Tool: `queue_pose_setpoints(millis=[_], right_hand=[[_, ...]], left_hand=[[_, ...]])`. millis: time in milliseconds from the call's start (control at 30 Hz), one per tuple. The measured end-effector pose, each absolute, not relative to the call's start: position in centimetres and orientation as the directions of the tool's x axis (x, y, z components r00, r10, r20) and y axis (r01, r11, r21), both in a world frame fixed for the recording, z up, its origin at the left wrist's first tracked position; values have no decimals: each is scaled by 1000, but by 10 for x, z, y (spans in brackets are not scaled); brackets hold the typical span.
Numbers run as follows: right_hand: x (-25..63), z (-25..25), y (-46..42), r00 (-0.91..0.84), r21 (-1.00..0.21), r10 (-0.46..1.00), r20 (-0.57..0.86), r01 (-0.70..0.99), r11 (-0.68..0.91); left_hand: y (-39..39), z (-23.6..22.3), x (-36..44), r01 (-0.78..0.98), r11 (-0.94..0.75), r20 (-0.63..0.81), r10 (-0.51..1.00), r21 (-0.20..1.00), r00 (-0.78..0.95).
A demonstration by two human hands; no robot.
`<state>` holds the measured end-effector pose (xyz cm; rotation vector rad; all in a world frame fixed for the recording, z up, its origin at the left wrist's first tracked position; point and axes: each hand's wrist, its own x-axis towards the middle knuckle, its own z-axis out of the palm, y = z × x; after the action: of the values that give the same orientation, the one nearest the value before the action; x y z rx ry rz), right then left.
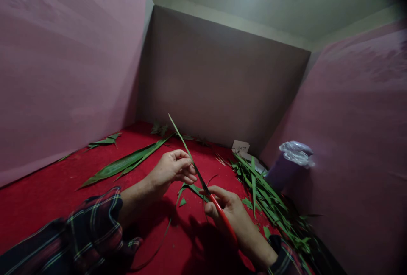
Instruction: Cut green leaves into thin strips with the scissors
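Observation:
My left hand (173,166) is closed in a pinch, thumb and forefinger on a narrow green leaf strip (180,135) that slants up to a thin tip. In my right hand (230,209) is a red-handled tool (222,215), which looks like scissors seen edge-on. Its dark blade (202,181) lies in line with the lower part of the strip, close to my left fingertips. Whether the blade touches the strip, I cannot tell. Below and between the hands, a folded green leaf piece (195,190) and small scraps rest on the red cloth (152,241).
Long green leaves (127,164) lie to the left, with a folded leaf (106,140) beyond. At right, a heap of leaves (270,198) runs along the pink wall (359,139). A purple container topped with clear plastic (286,169) and a white card (241,146) stand behind it.

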<state>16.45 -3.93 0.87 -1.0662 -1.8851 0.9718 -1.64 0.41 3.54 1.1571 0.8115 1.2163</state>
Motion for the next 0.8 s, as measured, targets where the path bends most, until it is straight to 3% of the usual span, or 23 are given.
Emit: queue_pose_setpoints(millis=[800], right_hand=[[159, 5, -41, -315, -886, 924, 215, 335, 320]], left_hand=[[4, 29, -13, -299, -60, 132, 965, 952, 225]])
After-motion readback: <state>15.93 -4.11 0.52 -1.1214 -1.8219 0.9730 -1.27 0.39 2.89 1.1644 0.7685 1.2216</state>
